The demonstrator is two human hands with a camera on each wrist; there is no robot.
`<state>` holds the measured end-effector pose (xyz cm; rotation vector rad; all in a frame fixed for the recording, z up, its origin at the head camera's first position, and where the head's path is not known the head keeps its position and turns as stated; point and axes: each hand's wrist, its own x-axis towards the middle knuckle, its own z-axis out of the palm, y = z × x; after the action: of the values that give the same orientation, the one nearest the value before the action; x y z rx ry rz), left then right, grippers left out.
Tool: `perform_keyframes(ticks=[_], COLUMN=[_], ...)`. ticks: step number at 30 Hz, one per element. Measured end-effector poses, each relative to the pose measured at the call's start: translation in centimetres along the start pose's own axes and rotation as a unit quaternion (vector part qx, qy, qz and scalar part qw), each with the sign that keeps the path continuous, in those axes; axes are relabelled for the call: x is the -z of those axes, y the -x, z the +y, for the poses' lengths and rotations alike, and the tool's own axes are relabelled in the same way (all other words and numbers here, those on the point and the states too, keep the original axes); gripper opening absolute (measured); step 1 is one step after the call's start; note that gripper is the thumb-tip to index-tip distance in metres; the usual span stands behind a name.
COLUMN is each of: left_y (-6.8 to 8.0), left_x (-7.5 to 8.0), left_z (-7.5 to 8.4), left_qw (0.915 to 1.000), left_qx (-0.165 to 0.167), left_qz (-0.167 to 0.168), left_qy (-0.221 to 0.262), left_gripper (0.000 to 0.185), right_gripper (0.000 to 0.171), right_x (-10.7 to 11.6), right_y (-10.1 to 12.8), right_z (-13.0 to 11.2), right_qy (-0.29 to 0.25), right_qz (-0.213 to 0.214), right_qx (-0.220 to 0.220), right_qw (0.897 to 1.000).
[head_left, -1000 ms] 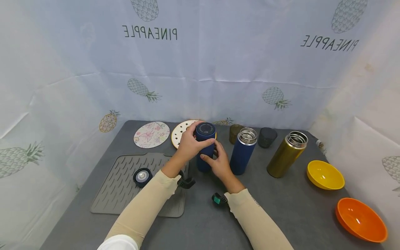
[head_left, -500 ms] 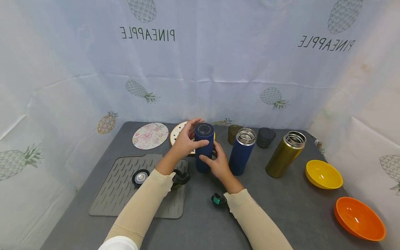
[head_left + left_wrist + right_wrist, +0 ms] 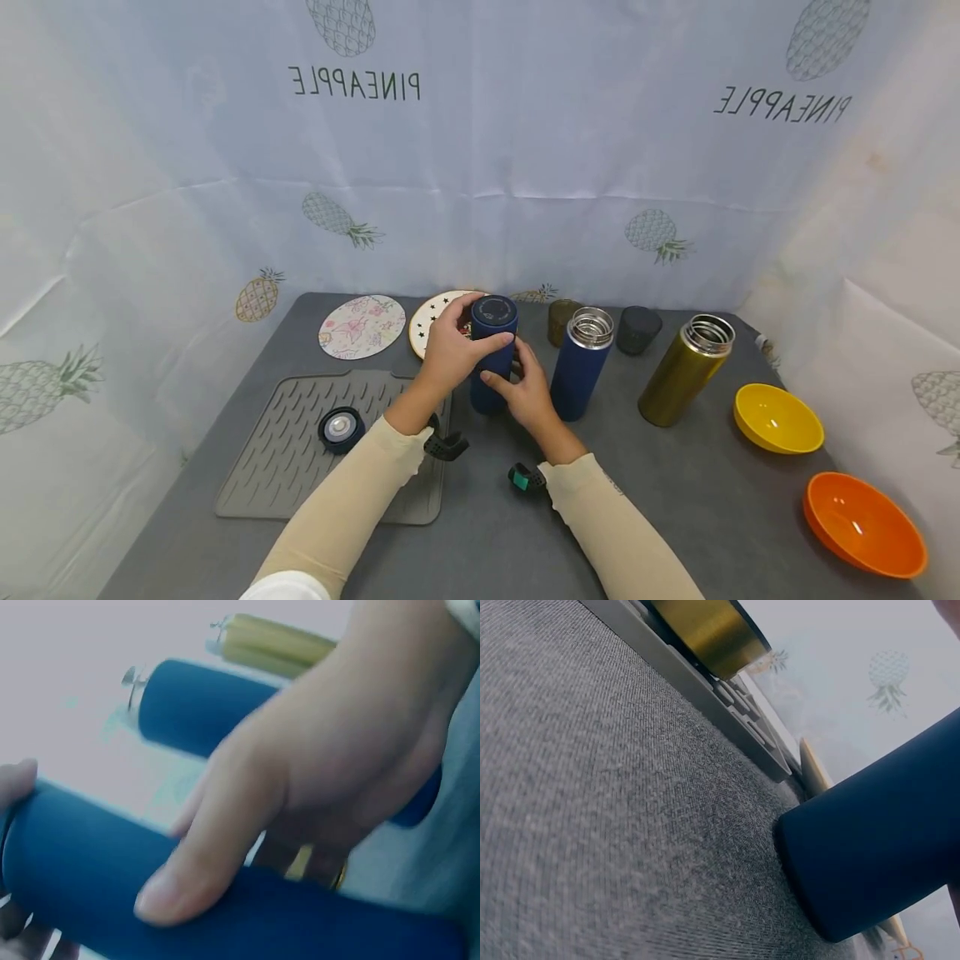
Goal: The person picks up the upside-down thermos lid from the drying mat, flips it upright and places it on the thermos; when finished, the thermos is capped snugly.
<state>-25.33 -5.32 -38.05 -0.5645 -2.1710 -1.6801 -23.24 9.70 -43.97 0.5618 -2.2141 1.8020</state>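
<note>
A blue vacuum flask (image 3: 491, 383) with a dark cap (image 3: 494, 310) stands upright on the table. My left hand (image 3: 453, 346) grips it around the top, with the thumb across the near side. Lower down, my right hand (image 3: 528, 387) holds the body from the right. The left wrist view shows the right thumb laid along the blue flask (image 3: 90, 855). In the right wrist view, the flask's base (image 3: 817, 877) is at the grey cloth. Beside my right hand stands a second blue flask (image 3: 580, 371) with an uncapped steel mouth.
An uncapped gold flask (image 3: 678, 379), a yellow bowl (image 3: 776, 421) and an orange bowl (image 3: 862, 525) stand right. Two dark cups (image 3: 639, 329) are behind. Left, a grey drying mat (image 3: 262, 467) bears a flask lid (image 3: 341, 429) and a gold cylindrical piece (image 3: 712, 634). Two round plates (image 3: 362, 327) lie farther back.
Half a second ago the left fingers were loosened from the flask's top and the hand was turned left; now they wrap it again. The right hand keeps its hold.
</note>
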Motion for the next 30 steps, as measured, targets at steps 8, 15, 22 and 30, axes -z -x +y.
perform_keyframes(ticks=[8, 15, 22, 30], left_y=[-1.1, -1.4, -1.2, -0.9], left_x=[2.8, 3.2, 2.9, 3.8], left_z=[1.7, 1.1, 0.5, -2.5], left_qw=[0.9892, 0.9846, 0.9859, 0.9877], left_qx=[0.055, 0.046, 0.018, 0.025], left_qz=[-0.127, -0.148, -0.148, -0.152], left_qy=[0.049, 0.081, 0.075, 0.024], left_gripper=[0.069, 0.067, 0.066, 0.068], right_gripper=[0.068, 0.071, 0.074, 0.071], right_x=[-0.1, -0.6, 0.0, 1.9], right_y=[0.0, -0.4, -0.4, 1.0], right_z=[-0.1, 2.8, 3.4, 2.3], right_qy=[0.005, -0.001, 0.030, 0.107], right_qz=[0.000, 0.006, -0.005, -0.032], right_qx=[-0.014, -0.019, -0.038, 0.018], right_qw=[1.000, 1.000, 0.999, 0.994])
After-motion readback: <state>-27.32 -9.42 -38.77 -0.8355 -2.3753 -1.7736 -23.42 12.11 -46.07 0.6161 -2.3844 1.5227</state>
